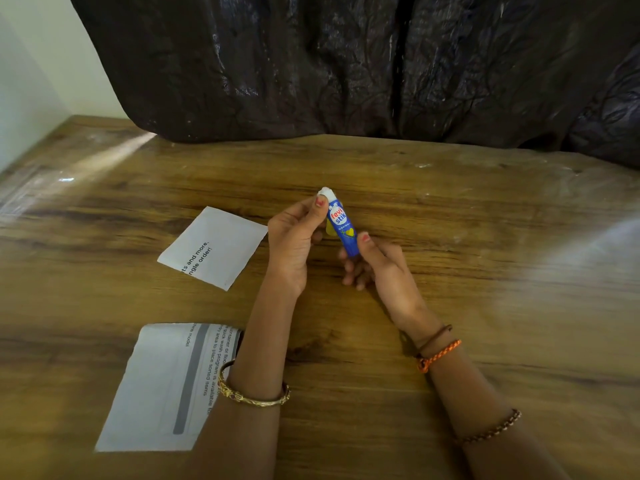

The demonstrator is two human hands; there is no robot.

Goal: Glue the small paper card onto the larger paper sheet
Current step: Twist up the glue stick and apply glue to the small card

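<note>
A blue glue stick (pixel 343 226) stands tilted above the table's middle, its white glue tip bare at the top. My right hand (pixel 381 268) grips its lower end. My left hand (pixel 294 240) holds its upper part, with something yellow, possibly the cap, tucked behind the fingers. The small white paper card (pixel 214 247) with black print lies flat to the left of my left hand. The larger paper sheet (pixel 162 386) lies near the front left, partly covered by my left forearm.
The wooden table (pixel 485 271) spreads wide to the right and behind the hands. A dark crinkled cloth (pixel 346 64) hangs along the table's back edge. A pale wall (pixel 27 81) stands at the left.
</note>
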